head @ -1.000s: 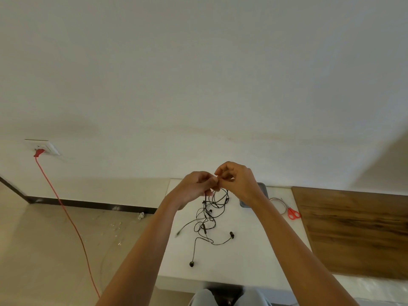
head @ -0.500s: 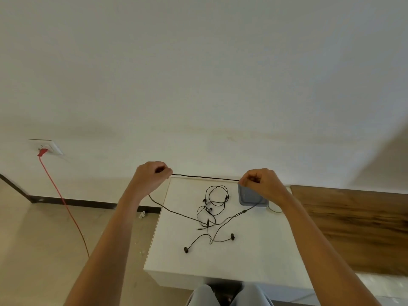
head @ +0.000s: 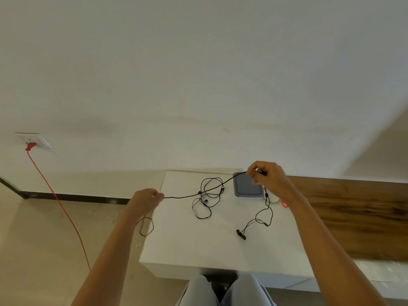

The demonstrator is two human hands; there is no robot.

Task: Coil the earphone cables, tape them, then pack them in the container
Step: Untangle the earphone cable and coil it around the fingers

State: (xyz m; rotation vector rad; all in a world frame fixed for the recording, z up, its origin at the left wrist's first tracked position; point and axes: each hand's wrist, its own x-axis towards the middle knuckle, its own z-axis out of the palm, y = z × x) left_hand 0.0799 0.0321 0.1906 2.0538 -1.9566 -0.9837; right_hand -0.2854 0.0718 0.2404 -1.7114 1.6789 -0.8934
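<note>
L hand [head: 146, 200] & R hand [head: 268, 177] each pinch one earphone cable [head: 183, 197], drawn near-straight betw. them above the table's [head: 198, 250] far-left part. Its buds [head: 240, 234] lie nr the front-right. Step, prob.: straightening before coiling. Next: wind even loops w/o snagging the 2nd earphone tangle [head: 205, 201] at far centre. Container [head: 247, 187] at far edge looks lidded; contents can't tell.

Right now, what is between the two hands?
In the head view, a black earphone cable stretches from the left hand to the right hand, above a loose earphone tangle on the white table.
</note>
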